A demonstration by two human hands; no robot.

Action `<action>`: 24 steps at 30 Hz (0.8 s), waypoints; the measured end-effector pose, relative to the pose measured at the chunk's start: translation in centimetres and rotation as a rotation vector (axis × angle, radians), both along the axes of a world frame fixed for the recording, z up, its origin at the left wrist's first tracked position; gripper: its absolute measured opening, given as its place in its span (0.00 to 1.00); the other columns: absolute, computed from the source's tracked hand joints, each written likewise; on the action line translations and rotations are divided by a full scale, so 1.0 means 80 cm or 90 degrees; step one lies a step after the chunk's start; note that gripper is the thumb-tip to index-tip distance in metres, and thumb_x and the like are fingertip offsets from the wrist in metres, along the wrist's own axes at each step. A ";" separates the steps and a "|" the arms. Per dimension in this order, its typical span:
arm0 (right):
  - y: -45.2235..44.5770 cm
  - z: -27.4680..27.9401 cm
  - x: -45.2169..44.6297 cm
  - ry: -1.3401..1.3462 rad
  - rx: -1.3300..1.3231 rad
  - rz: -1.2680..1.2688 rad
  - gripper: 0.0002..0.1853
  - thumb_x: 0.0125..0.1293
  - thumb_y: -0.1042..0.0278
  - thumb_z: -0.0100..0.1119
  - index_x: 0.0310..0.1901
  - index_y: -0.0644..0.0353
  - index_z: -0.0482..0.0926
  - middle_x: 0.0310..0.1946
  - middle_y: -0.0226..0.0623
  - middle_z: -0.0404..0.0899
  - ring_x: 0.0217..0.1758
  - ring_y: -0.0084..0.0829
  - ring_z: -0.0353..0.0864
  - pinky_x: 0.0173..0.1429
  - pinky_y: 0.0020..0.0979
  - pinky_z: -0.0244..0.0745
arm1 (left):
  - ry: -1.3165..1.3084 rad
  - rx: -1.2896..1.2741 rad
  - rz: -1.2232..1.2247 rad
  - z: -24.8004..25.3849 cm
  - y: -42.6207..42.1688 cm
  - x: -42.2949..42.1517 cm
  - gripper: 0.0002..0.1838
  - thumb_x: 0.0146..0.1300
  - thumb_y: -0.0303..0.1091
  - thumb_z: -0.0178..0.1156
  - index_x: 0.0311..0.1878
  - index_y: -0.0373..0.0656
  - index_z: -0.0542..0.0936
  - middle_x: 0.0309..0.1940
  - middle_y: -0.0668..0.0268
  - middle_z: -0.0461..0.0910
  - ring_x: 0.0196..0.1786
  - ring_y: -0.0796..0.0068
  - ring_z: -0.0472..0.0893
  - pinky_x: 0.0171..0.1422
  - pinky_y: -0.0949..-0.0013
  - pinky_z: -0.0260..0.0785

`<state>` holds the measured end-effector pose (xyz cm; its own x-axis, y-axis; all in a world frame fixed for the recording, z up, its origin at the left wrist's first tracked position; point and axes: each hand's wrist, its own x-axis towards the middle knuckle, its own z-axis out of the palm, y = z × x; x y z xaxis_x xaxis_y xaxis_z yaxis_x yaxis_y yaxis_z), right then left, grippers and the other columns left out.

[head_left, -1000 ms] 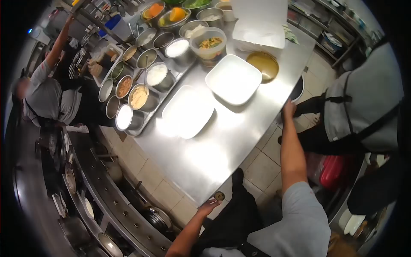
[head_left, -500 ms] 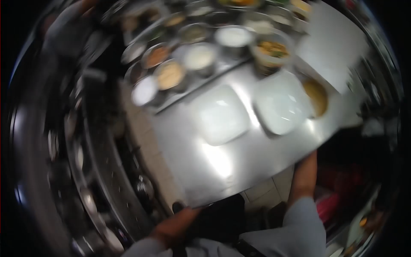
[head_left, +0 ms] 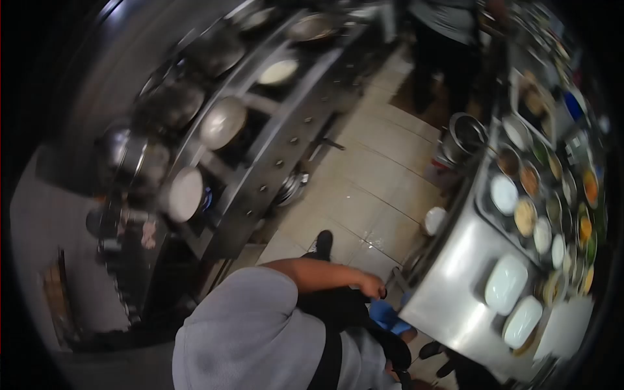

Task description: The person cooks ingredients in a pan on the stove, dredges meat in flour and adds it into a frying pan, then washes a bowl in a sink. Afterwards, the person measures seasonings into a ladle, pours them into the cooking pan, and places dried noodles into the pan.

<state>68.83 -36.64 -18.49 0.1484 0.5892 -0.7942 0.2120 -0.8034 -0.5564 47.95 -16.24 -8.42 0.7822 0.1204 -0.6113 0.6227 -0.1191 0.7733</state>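
Note:
My left hand (head_left: 372, 286) is in front of my waist, its fingers curled closed. A small dark shape shows at its fingertips, too blurred to name. Just below that hand hangs a blue cloth-like piece (head_left: 385, 316), near the corner of the steel counter (head_left: 448, 292). Beside the blue piece, part of my right hand (head_left: 408, 335) seems to show; its fingers are too hidden to read. Two white rectangular plates, one farther (head_left: 506, 284) and one nearer (head_left: 522, 322), lie on the counter to the right, apart from both hands.
Left of the aisle runs a stove (head_left: 260, 179) with several pans; a blue flame shows by the nearest pan (head_left: 186, 194). Food tubs (head_left: 525, 216) line the counter's back. A metal pot (head_left: 467, 132) stands beside it. Another person (head_left: 445, 39) stands down the tiled aisle (head_left: 364, 175).
My view and body have turned left, from the counter towards the stove and aisle. The plates now appear farther right. My left arm is bent across my front.

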 end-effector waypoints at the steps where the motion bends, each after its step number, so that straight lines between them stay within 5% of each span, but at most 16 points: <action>1: 0.025 0.007 -0.008 -0.011 -0.003 0.024 0.17 0.62 0.58 0.53 0.36 0.67 0.80 0.34 0.53 0.81 0.38 0.49 0.80 0.43 0.47 0.73 | -0.002 0.031 0.031 -0.012 0.026 -0.041 0.21 0.56 0.43 0.58 0.50 0.42 0.79 0.42 0.55 0.82 0.47 0.62 0.81 0.51 0.61 0.72; 4: 0.104 0.024 -0.048 -0.041 -0.007 0.070 0.18 0.63 0.57 0.52 0.37 0.67 0.80 0.35 0.53 0.81 0.39 0.50 0.79 0.44 0.47 0.73 | 0.003 0.126 0.401 0.022 0.084 -0.183 0.21 0.59 0.41 0.57 0.53 0.40 0.78 0.44 0.58 0.82 0.49 0.66 0.80 0.54 0.66 0.71; 10: 0.274 0.058 -0.142 -0.105 -0.042 0.213 0.18 0.65 0.57 0.51 0.38 0.67 0.79 0.36 0.54 0.80 0.40 0.51 0.79 0.46 0.48 0.73 | -0.074 0.148 0.692 0.110 0.160 -0.420 0.21 0.59 0.40 0.60 0.53 0.38 0.78 0.45 0.57 0.82 0.48 0.65 0.81 0.54 0.66 0.71; 16: 0.486 0.063 -0.192 -0.230 0.004 0.553 0.18 0.66 0.57 0.50 0.40 0.67 0.79 0.37 0.55 0.80 0.42 0.53 0.79 0.47 0.49 0.73 | -0.171 0.100 0.949 0.180 0.161 -0.559 0.21 0.67 0.39 0.56 0.57 0.36 0.74 0.52 0.60 0.79 0.54 0.72 0.77 0.60 0.68 0.68; 18: 0.619 0.049 -0.223 -0.412 0.390 0.979 0.18 0.66 0.56 0.50 0.40 0.67 0.79 0.37 0.55 0.80 0.42 0.53 0.79 0.48 0.49 0.73 | -0.209 0.111 0.992 0.196 0.151 -0.588 0.21 0.69 0.41 0.56 0.58 0.36 0.74 0.52 0.61 0.79 0.55 0.75 0.76 0.61 0.70 0.67; 20: 0.771 0.055 -0.320 -0.578 0.819 0.993 0.18 0.67 0.56 0.50 0.40 0.66 0.79 0.37 0.55 0.80 0.43 0.54 0.79 0.49 0.49 0.73 | -0.238 0.102 1.065 0.200 0.137 -0.609 0.20 0.69 0.39 0.57 0.58 0.37 0.74 0.51 0.62 0.79 0.55 0.76 0.76 0.62 0.70 0.67; 21: 0.843 0.089 -0.421 -0.451 0.689 0.846 0.22 0.68 0.53 0.49 0.45 0.68 0.78 0.43 0.56 0.80 0.47 0.53 0.78 0.51 0.48 0.73 | -0.246 0.133 1.080 0.199 0.129 -0.619 0.19 0.69 0.38 0.56 0.59 0.38 0.73 0.52 0.62 0.79 0.56 0.77 0.76 0.62 0.70 0.66; 22: 0.849 0.227 -0.558 -0.328 0.677 0.680 0.22 0.67 0.54 0.52 0.48 0.68 0.78 0.45 0.56 0.80 0.48 0.51 0.79 0.52 0.45 0.73 | -0.253 0.134 1.110 0.199 0.121 -0.628 0.19 0.70 0.37 0.55 0.60 0.39 0.72 0.52 0.63 0.78 0.56 0.75 0.76 0.62 0.70 0.67; 24: 0.849 0.417 -0.752 -0.045 0.698 0.635 0.21 0.67 0.54 0.54 0.46 0.67 0.78 0.40 0.50 0.81 0.43 0.40 0.81 0.50 0.36 0.74 | -0.208 0.154 1.187 0.219 0.107 -0.637 0.18 0.71 0.36 0.52 0.61 0.40 0.72 0.53 0.63 0.78 0.55 0.73 0.77 0.60 0.69 0.69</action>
<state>8.69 31.29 14.86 -0.6489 0.7549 0.0949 0.4614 0.4896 -0.7399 -2.98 -7.68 9.09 -0.3591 0.8723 -0.3318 -0.0778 0.3263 0.9420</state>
